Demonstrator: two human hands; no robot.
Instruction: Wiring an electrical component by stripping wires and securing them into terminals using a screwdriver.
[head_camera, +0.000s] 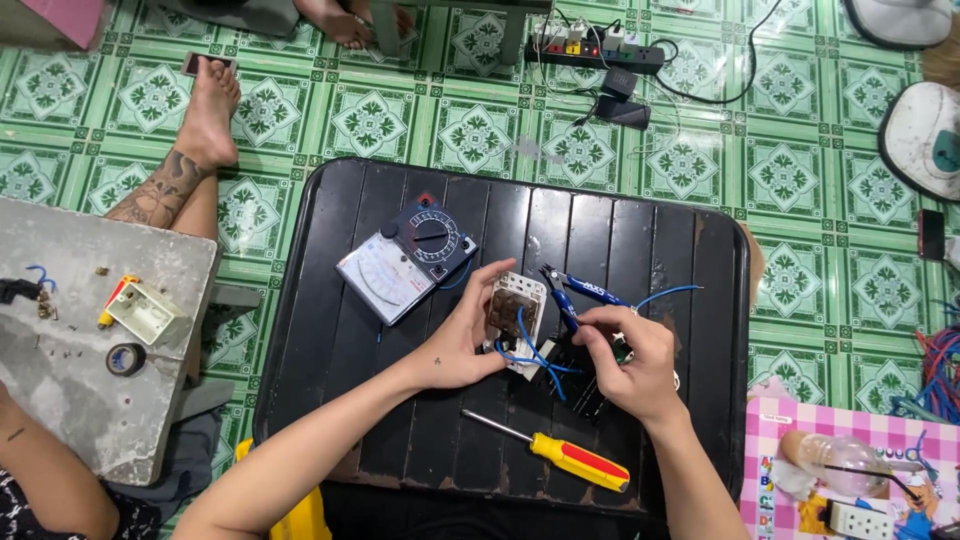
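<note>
Landmark: black slatted tray table, standing on the green patterned floor tiles.
Switch plate: white wall switch plate, back side up, sitting near the middle of the tray table, blue wires trailing from it toward the near edge.
Left hand: left hand is gripping the switch plate, thumb and fingers clasping its left edge and holding it tilted above the table.
Right hand: right hand is working just right of the plate, fingers pinching in around something small; what they are grasping cannot be told.
Cutters: blue-handled side cutters are lying on the table beside the plate's right edge, just beyond the right hand.
Multimeter: analogue multimeter is resting on the table's far-left part, near the left hand.
Screwdriver: yellow-and-red screwdriver is lying near the table's near edge.
Off the table: power strip beyond the far edge; grey slab to the left.
Handling note: the plate is probably best kept braced firmly while the wires are being worked, with slack kept clear of the cutters.
</note>
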